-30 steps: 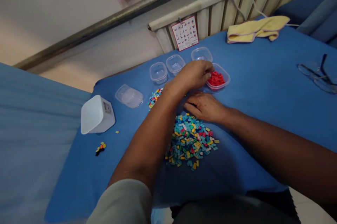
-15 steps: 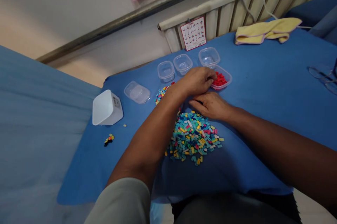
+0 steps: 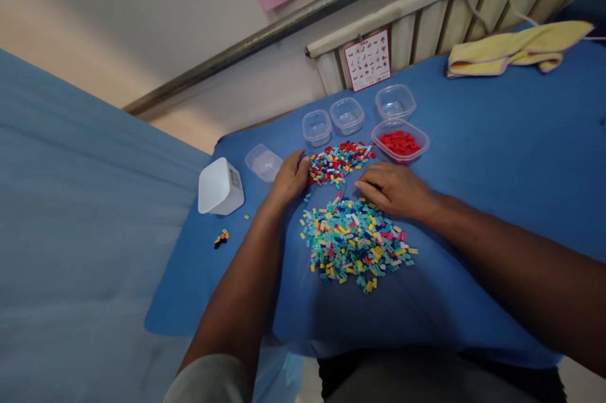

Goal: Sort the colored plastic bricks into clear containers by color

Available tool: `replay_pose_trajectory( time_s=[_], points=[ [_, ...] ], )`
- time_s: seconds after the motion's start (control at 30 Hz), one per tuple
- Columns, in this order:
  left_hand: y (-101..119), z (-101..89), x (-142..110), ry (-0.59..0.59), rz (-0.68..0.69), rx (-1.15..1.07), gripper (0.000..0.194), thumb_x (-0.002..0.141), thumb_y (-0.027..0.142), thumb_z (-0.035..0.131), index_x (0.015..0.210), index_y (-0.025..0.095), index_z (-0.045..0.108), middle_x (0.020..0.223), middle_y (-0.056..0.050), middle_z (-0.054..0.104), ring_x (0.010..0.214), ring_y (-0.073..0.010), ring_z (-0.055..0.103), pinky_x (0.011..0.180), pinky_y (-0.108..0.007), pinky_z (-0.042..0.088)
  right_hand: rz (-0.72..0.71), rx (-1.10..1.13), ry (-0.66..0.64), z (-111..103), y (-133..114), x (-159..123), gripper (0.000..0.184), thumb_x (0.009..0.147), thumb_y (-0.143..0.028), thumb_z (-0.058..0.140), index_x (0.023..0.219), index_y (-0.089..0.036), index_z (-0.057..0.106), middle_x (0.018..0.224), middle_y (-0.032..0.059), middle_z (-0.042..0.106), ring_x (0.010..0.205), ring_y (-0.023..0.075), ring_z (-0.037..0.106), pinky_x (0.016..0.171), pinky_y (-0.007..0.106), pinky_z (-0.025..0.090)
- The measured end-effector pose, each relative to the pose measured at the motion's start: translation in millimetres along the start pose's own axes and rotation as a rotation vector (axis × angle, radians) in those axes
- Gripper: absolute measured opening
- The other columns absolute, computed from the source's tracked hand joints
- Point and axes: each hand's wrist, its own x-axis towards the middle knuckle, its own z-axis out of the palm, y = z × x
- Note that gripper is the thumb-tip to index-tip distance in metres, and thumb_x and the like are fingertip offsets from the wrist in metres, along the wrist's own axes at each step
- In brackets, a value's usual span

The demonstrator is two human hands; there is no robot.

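My left hand (image 3: 290, 177) lies at the left edge of a smaller pile of building bricks (image 3: 338, 163), many of them red. Its thumb and fingers are apart and touch the edge bricks, with nothing visibly held. On the cloth to the right of that pile rests my right hand (image 3: 394, 189), fingers curled in. Whatever it may hold is hidden beneath the fingers. Below both hands spreads a larger pile of mixed bricks (image 3: 353, 239), mostly turquoise and yellow. Just beyond my right hand, a clear plastic tub (image 3: 420, 151) contains red bricks (image 3: 400, 142).
Three clear tubs (image 3: 317, 127) stand along the back, near a picture card (image 3: 368, 60). A clear lid or shallow tub (image 3: 264, 164) and a white box (image 3: 220, 187) are at left, with several loose bricks (image 3: 221, 239). A yellow cloth (image 3: 516, 50) lies back right.
My left hand has moved from the tub of red bricks back left to the smaller pile, uncovering it. My right hand stays in about the same place. The view has shifted slightly.
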Motion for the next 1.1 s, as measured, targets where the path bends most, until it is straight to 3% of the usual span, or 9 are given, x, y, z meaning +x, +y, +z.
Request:
replay_pose_trajectory(
  time_s=[0.1, 0.17, 0.23, 0.3, 0.37, 0.5, 0.73, 0.93, 1.1],
  points=[
    [-2, 13.8, -3, -0.051, 0.027, 0.018, 0.086, 0.114, 0.059, 0.033, 0.169, -0.006, 0.047, 0.177, -0.027, 0.045, 0.169, -0.0355, 0.041, 0.143, -0.049, 0.027, -0.061, -0.152, 0.179, -18, -5, -2, 0.024, 0.116, -0.035, 0.058, 0.107, -0.023, 0.077, 0.113, 0.0113, 0.083, 0.107, 0.0294, 0.075, 0.100, 0.047, 0.056],
    [2, 21.4, 1, -0.048, 0.071, 0.022, 0.088, 0.115, 0.062, 0.031, 0.171, -0.005, 0.044, 0.180, -0.025, 0.041, 0.172, -0.0348, 0.036, 0.144, -0.049, 0.024, -0.001, -0.285, 0.340, -31, 2, -6, 0.023, 0.113, -0.040, 0.064, 0.121, -0.023, 0.078, 0.136, 0.0156, 0.079, 0.128, 0.0362, 0.072, 0.112, 0.056, 0.054],
    [8, 26.6, 6, -0.025, 0.090, 0.024, 0.087, 0.116, 0.062, 0.032, 0.171, -0.004, 0.043, 0.181, -0.025, 0.040, 0.173, -0.0350, 0.035, 0.144, -0.049, 0.023, 0.131, -0.369, 0.392, -38, 18, -11, 0.041, 0.108, -0.051, 0.070, 0.137, -0.022, 0.075, 0.158, 0.0201, 0.068, 0.148, 0.0447, 0.061, 0.122, 0.064, 0.049],
    [15, 30.1, 12, -0.016, 0.118, 0.014, 0.085, 0.117, 0.063, 0.031, 0.170, -0.002, 0.047, 0.179, -0.024, 0.043, 0.171, -0.0338, 0.038, 0.144, -0.048, 0.025, 0.260, -0.373, 0.343, -39, 36, -18, 0.062, 0.102, -0.060, 0.074, 0.150, -0.021, 0.069, 0.166, 0.0235, 0.060, 0.152, 0.0502, 0.056, 0.123, 0.070, 0.048],
    [21, 33.5, 15, -0.026, 0.190, 0.020, 0.081, 0.119, 0.063, 0.030, 0.166, 0.001, 0.055, 0.175, -0.023, 0.050, 0.168, -0.0321, 0.043, 0.142, -0.047, 0.028, 0.323, -0.328, 0.266, -35, 51, -22, 0.068, 0.100, -0.062, 0.075, 0.151, -0.018, 0.069, 0.166, 0.0252, 0.059, 0.151, 0.0506, 0.057, 0.121, 0.070, 0.051],
    [37, 40.3, 15, -0.063, 0.299, 0.107, 0.072, 0.120, 0.054, 0.037, 0.166, 0.002, 0.057, 0.174, -0.024, 0.051, 0.167, -0.0333, 0.045, 0.141, -0.048, 0.030, 0.346, -0.294, 0.237, -32, 64, -25, 0.053, 0.099, -0.053, 0.074, 0.141, -0.020, 0.076, 0.161, 0.0229, 0.063, 0.147, 0.0493, 0.061, 0.121, 0.070, 0.053],
    [69, 45.2, 13, -0.155, 0.257, 0.212, 0.071, 0.121, 0.053, 0.041, 0.176, 0.007, 0.045, 0.186, -0.022, 0.030, 0.175, -0.0351, 0.030, 0.144, -0.050, 0.022, 0.427, -0.349, 0.172, -58, 66, -38, 0.051, 0.097, -0.048, 0.074, 0.136, -0.016, 0.078, 0.160, 0.0282, 0.060, 0.144, 0.0557, 0.060, 0.119, 0.075, 0.052],
    [87, 59.2, 24, -0.182, 0.389, 0.235, 0.072, 0.121, 0.051, 0.040, 0.172, 0.000, 0.048, 0.180, -0.025, 0.041, 0.172, -0.0343, 0.036, 0.144, -0.045, 0.024, 0.459, -0.377, 0.129, -77, 68, -62, 0.052, 0.096, -0.055, 0.074, 0.135, -0.020, 0.078, 0.157, 0.0264, 0.061, 0.139, 0.0542, 0.063, 0.115, 0.074, 0.056],
    [101, 68.6, 24, -0.190, 0.476, 0.255, 0.072, 0.120, 0.050, 0.040, 0.172, 0.001, 0.047, 0.180, -0.024, 0.042, 0.170, -0.0356, 0.039, 0.144, -0.046, 0.024, 0.438, -0.390, 0.203, -81, 67, -72, 0.060, 0.098, -0.057, 0.072, 0.143, -0.019, 0.074, 0.157, 0.0250, 0.062, 0.141, 0.0514, 0.064, 0.117, 0.072, 0.056]
  ],
)
